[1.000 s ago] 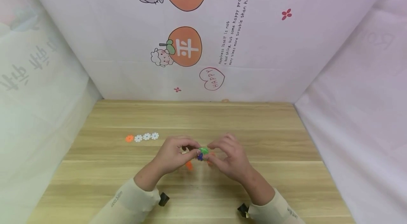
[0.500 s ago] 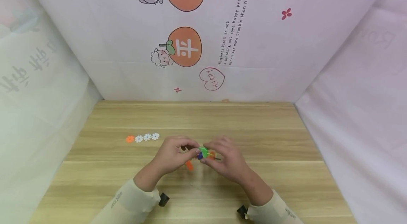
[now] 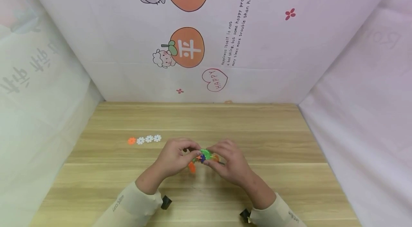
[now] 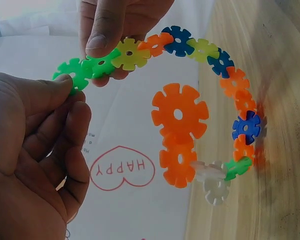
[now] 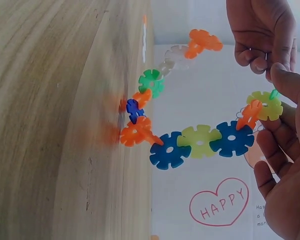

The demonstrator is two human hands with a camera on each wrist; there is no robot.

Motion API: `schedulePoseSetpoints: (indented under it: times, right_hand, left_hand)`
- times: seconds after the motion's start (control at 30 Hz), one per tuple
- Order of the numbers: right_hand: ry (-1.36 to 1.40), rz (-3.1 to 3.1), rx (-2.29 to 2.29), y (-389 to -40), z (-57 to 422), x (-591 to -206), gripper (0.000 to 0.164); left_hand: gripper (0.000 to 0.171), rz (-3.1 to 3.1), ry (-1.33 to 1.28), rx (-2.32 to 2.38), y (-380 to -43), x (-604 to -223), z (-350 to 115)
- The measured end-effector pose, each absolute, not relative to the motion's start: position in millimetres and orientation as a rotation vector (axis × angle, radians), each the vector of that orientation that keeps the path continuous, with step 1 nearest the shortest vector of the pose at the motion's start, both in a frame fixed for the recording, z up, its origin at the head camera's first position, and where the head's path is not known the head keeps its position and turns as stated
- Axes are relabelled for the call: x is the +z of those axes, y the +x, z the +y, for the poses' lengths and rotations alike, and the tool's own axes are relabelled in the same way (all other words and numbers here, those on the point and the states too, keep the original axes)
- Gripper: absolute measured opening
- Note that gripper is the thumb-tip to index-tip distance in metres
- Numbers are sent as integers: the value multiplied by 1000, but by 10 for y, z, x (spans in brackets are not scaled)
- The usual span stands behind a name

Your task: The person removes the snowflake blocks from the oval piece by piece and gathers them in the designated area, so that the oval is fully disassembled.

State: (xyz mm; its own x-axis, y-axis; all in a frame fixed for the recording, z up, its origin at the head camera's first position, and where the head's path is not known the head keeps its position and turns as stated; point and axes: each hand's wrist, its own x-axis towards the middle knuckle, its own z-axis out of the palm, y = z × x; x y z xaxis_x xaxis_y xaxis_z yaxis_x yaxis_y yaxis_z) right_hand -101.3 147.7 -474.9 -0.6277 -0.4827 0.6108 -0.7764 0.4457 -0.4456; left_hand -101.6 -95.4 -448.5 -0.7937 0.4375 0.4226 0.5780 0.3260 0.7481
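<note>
A curved chain of interlocking plastic flower discs hangs between both hands, in orange, dark blue, yellow-green, green and clear pieces. My left hand (image 3: 177,153) pinches the bright green end disc (image 4: 80,77) between thumb and index finger. Right beside it, my right hand (image 3: 230,157) grips the neighbouring green disc (image 4: 101,65), thumb on top and fingers beneath. From there the chain runs through a yellow-green disc (image 4: 133,56) and bends round past a blue disc (image 4: 246,127) close to the tabletop. Its far end carries clear discs (image 4: 216,191) and a large orange disc (image 4: 179,107).
On the wooden table (image 3: 257,126), a row of loose discs lies at the back left: an orange disc (image 3: 131,141) and three white discs (image 3: 149,139). White printed cloth (image 3: 257,40) walls in the back and both sides.
My right hand has shifted slightly left, its fingertips closing in over the green disc. The hanging chain has swung a little. My left hand stays nearly in place.
</note>
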Motion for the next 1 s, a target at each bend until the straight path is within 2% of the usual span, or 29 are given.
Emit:
schedulePoseSetpoints:
  times: [0.23, 0.5, 1.0]
  right_hand:
    - [1072, -2322, 1010, -1011, 1488, -4747, 31]
    - [1047, -2356, 1014, -1022, 1630, -4843, 31]
    - [1024, -2357, 991, -1025, 1643, -4806, 32]
  left_hand:
    - [3, -2429, -946, -1437, -1016, -4495, -970]
    - [8, -2355, -796, -1401, -1083, -4386, -1129]
    - [9, -2492, -466, -1446, -1071, -4466, -1314]
